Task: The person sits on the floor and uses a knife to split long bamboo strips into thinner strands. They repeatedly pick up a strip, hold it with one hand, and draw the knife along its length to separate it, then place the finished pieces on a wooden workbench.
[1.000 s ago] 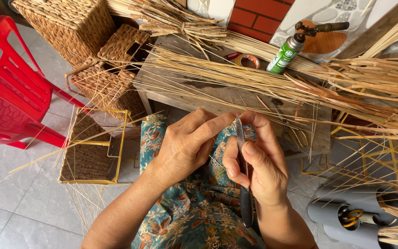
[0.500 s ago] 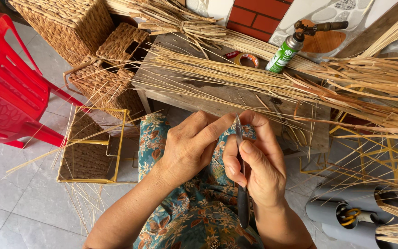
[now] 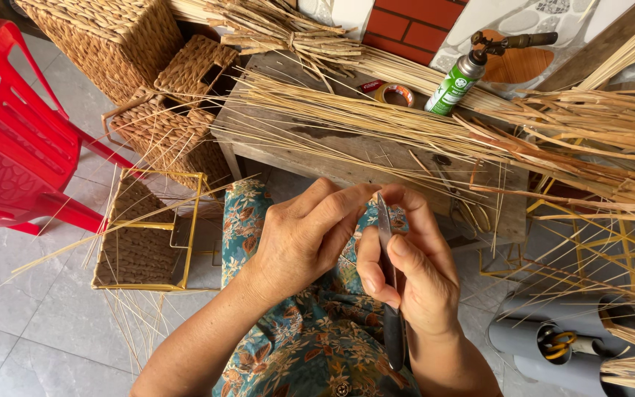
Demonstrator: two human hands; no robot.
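- Right hand [image 3: 413, 283] is wrapped around a knife [image 3: 387, 294], fingers [image 3: 376, 272] closed on it where blade meets dark handle, blade pointing up and away, handle running down toward the wrist.
- Left hand [image 3: 306, 235] sits just beside it, fingers curled and pinched together at the blade; whatever thin strip they grip is too fine to make out.
- Both hands hover over a lap in floral fabric [image 3: 295, 345].
- Straight ahead, a worn wooden surface [image 3: 347, 151] carries long bundles of pale straw [image 3: 420, 121] lying across it, spilling off to the right.
- On that surface, a roll of tape [image 3: 395, 93] and a green spray can [image 3: 456, 82] with a torch head, near the brick wall [image 3: 406, 26].
- Left of the surface, woven baskets [image 3: 112, 37] are stacked; a yellow wire frame with woven panels [image 3: 145, 235] rests on the grey tiled floor [image 3: 31, 323].
- Far left, a red plastic chair [image 3: 16, 147].
- Bottom right, grey pipes [image 3: 553, 342] holding scissors.
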